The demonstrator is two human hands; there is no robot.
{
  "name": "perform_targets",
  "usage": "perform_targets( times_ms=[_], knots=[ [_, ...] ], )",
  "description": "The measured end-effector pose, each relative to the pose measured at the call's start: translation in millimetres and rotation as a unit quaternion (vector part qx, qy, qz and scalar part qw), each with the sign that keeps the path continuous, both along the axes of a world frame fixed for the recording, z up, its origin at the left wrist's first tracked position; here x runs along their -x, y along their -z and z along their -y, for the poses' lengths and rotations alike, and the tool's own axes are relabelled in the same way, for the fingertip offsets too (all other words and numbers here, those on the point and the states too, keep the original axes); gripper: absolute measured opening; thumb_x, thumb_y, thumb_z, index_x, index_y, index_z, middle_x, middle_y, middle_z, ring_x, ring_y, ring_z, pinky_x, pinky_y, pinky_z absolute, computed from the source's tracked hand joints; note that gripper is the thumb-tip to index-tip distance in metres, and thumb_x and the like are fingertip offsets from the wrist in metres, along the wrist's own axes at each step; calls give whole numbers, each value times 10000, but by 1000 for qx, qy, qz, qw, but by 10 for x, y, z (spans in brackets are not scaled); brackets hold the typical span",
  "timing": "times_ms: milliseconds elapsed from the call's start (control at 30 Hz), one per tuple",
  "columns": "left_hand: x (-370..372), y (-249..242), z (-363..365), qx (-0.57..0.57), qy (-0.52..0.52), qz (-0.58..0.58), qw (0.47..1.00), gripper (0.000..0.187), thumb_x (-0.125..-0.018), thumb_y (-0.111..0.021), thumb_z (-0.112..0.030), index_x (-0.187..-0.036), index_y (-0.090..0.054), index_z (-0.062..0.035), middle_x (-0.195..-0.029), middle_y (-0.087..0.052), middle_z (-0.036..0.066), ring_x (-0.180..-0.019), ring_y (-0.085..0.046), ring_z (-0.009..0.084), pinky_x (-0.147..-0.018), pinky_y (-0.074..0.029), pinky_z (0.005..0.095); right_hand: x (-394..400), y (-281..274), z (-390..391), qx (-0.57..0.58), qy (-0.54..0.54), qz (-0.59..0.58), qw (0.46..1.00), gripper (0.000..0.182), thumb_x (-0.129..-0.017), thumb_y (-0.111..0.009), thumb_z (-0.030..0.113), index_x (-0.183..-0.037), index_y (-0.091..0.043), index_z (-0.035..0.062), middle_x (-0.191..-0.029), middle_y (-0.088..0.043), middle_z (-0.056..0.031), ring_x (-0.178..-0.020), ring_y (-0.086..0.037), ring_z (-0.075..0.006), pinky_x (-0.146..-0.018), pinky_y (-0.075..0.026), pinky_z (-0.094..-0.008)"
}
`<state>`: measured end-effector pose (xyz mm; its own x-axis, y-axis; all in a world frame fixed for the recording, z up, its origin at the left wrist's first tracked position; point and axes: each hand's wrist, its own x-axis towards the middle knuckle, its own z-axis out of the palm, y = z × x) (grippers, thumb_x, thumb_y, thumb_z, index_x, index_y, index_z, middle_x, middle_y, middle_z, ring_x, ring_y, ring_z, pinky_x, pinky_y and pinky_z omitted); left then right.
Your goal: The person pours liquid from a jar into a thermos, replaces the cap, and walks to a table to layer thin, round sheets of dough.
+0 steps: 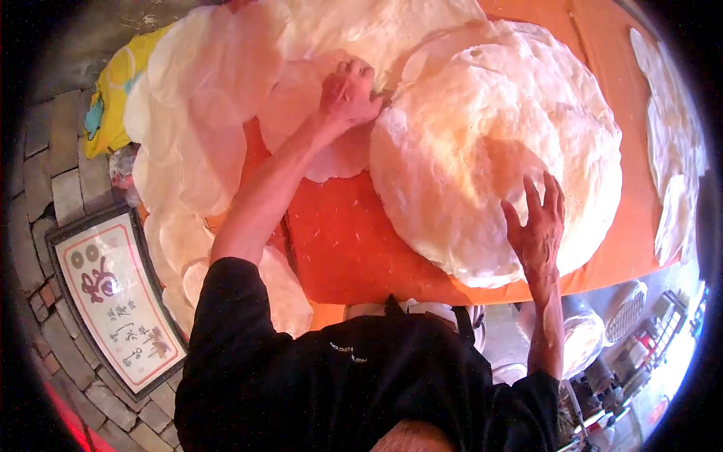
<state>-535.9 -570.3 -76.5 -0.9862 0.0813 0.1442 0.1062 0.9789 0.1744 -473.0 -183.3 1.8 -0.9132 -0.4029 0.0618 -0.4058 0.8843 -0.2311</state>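
Observation:
A big round pile of thin, pale flatbread sheets (444, 173) lies on the orange-covered table, its top uneven and wrinkled. My right hand (536, 226) is over the near right part of this pile, fingers spread, holding nothing. At the pile's far left edge is my left hand (350, 94), its fingers curled in and the thumb side toward the pile. What those fingers hold, if anything, is hidden. Beneath that hand, a single thin round sheet (331, 162) lies partly on the orange cloth. More overlapping round sheets (181, 151) spread along the left side.
The orange cloth (339, 233) shows in front of the pile. More sheets (663, 143) lie along the right edge. A framed sign (117, 297) stands on the brick paving at left, below a yellow cloth (120, 94). Wrapped round items (584, 335) are at lower right.

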Motion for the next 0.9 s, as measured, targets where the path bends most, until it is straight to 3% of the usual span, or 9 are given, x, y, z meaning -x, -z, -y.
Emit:
perform_targets(
  times_ms=[200,367,400,500,533,633,733,833,900],
  knots=[
    [127,149,119,14,51,-30,998,297,-762,-645,-191,-975,-659,16,-964,-648,211,-932,-624,399,-813,-516,472,-116,-368,370,120,-77,7,990,406,-737,-788,172,-1101,-664,42,-1272,-532,-228,-1188,-526,-406,-939,-482,-468],
    [255,-284,596,-222,-198,-45,954,188,-789,-576,-202,-788,-624,-21,-671,-594,181,-639,-603,371,-653,-506,464,-130,-389,519,245,-53,100,963,358,-739,-796,160,-1056,-685,36,-1106,-615,-220,-1005,-628,-383,-831,-537,-412],
    [215,-527,739,-203,-157,-82,963,176,-794,-573,-192,-769,-584,-18,-667,-583,176,-628,-596,361,-617,-480,463,-101,-347,529,297,-54,115,946,291,-812,-757,175,-1046,-685,18,-1017,-655,-189,-903,-666,-329,-770,-549,-384],
    [-58,-1228,590,-170,-70,-123,975,150,-793,-568,-149,-737,-511,-23,-647,-548,168,-597,-574,346,-552,-429,457,18,-331,707,467,145,423,763,278,-907,-677,219,-1078,-671,0,-1021,-668,-161,-867,-669,-266,-758,-540,-365],
    [-259,-1366,474,-165,-49,-125,977,142,-790,-567,-133,-730,-494,-26,-639,-536,168,-587,-567,343,-538,-417,454,61,-246,798,544,119,438,706,332,-960,-608,268,-1117,-651,-22,-1016,-667,-128,-850,-650,-195,-741,-526,-335],
    [-927,-1464,-91,-185,39,-14,982,72,-750,-593,-81,-768,-530,-51,-657,-531,153,-616,-570,346,-537,-442,439,222,-211,1121,654,158,577,464,415,-937,-639,283,-1216,-591,-19,-970,-662,-115,-829,-629,-168,-734,-508,-296],
    [-1585,-1194,-708,-196,186,48,962,125,-692,-635,-79,-790,-558,-70,-714,-567,114,-652,-579,322,-562,-489,422,185,-190,1296,656,178,586,441,523,-935,-620,362,-1284,-528,-16,-957,-649,-108,-832,-618,-166,-714,-500,-288],
    [-1971,-919,-1110,-292,217,107,925,120,-707,-658,-80,-799,-582,-61,-705,-582,108,-666,-600,312,-579,-500,409,122,175,1172,415,95,586,690,608,-940,-576,439,-1336,-474,-11,-974,-641,-113,-817,-611,-176,-698,-496,-286],
    [-1958,-921,-1141,-330,221,93,913,113,-738,-647,-86,-834,-599,-54,-757,-603,112,-719,-610,313,-615,-510,415,27,234,1096,439,89,556,700,613,-921,-593,440,-1333,-491,-2,-925,-641,-93,-766,-594,-159,-659,-485,-282]
  ],
)
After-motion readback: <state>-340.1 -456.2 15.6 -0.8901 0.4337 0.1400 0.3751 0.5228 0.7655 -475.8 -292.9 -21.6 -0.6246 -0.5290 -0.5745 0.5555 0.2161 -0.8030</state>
